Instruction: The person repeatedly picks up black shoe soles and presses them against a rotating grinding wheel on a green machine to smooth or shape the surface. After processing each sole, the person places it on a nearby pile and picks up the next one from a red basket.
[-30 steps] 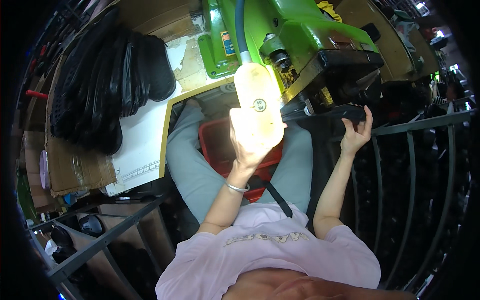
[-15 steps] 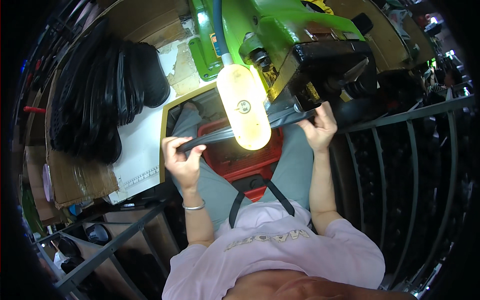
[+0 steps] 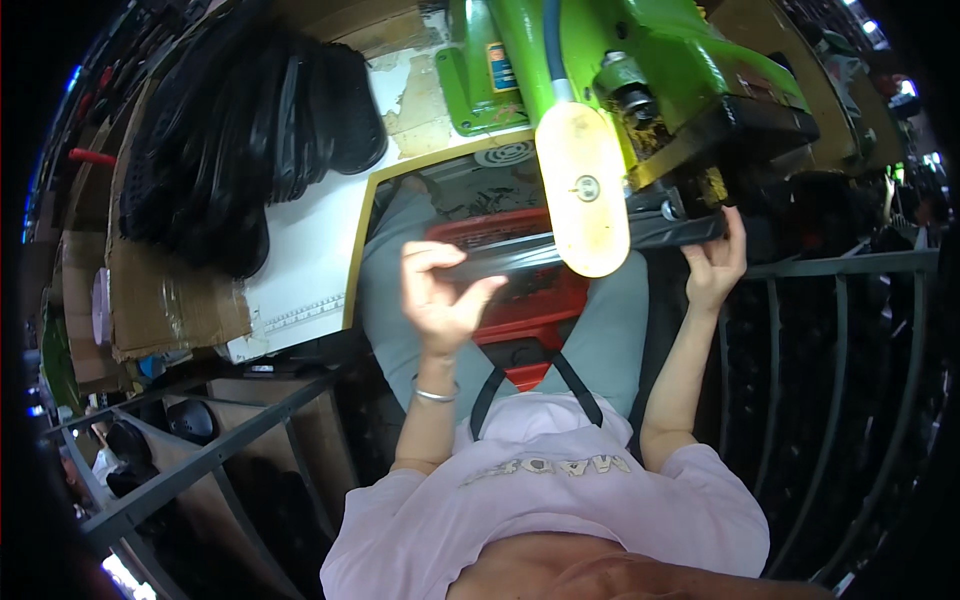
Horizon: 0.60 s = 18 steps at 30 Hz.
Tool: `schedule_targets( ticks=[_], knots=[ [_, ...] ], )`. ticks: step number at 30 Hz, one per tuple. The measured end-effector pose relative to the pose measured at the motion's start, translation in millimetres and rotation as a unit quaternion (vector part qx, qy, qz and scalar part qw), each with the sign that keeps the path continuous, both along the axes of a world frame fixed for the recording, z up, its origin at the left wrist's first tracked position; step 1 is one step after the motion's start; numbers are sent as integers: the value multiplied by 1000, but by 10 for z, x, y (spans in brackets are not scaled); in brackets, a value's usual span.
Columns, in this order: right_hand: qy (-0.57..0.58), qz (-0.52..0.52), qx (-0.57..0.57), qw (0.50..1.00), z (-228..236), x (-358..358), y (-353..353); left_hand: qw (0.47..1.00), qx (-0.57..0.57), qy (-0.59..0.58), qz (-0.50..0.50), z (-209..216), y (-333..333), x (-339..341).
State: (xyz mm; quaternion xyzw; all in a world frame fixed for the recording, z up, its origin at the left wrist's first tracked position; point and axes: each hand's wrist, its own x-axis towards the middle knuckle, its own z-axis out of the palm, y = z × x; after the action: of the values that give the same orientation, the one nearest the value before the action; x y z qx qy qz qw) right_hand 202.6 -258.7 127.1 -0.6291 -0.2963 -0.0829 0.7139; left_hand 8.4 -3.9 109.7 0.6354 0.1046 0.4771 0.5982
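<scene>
A long, dark shoe sole (image 3: 682,234) is held edge-up across the front of a green machine (image 3: 655,45), beneath its black head. My right hand (image 3: 716,268) pinches the sole's right end between thumb and fingers, close to the machine's working part. At the other end, my left hand (image 3: 440,296) has its thumb and fingers on either side of the sole, in a loose grip. A lit, oblong lamp (image 3: 583,235) hides the middle of the sole. Exactly where the sole meets the machine is hard to make out.
Many black soles (image 3: 235,150) stand stacked at the left on a white tabletop (image 3: 310,240), next to a cardboard box (image 3: 180,310). A red crate (image 3: 525,335) sits between my knees. Metal racks (image 3: 840,265) flank me on both sides.
The machine, lamp and table appear shifted right and slightly up as the view turned. My hands still bear on the sole, whose left end now looks blurred.
</scene>
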Motion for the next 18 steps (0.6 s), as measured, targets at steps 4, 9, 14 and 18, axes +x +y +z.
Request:
schedule_targets(
  ticks=[4,9,14,18],
  knots=[
    [31,-4,22,999,-26,446,-386,993,89,70,46,113,-466,461],
    [50,-35,3,998,-124,780,-500,989,91,32,113,23,-762,856],
    [82,-22,7,996,-85,785,-282,996,60,14,57,53,-667,768],
    [84,-17,-5,996,-31,682,-114,990,99,68,74,-111,-447,599]
  ],
)
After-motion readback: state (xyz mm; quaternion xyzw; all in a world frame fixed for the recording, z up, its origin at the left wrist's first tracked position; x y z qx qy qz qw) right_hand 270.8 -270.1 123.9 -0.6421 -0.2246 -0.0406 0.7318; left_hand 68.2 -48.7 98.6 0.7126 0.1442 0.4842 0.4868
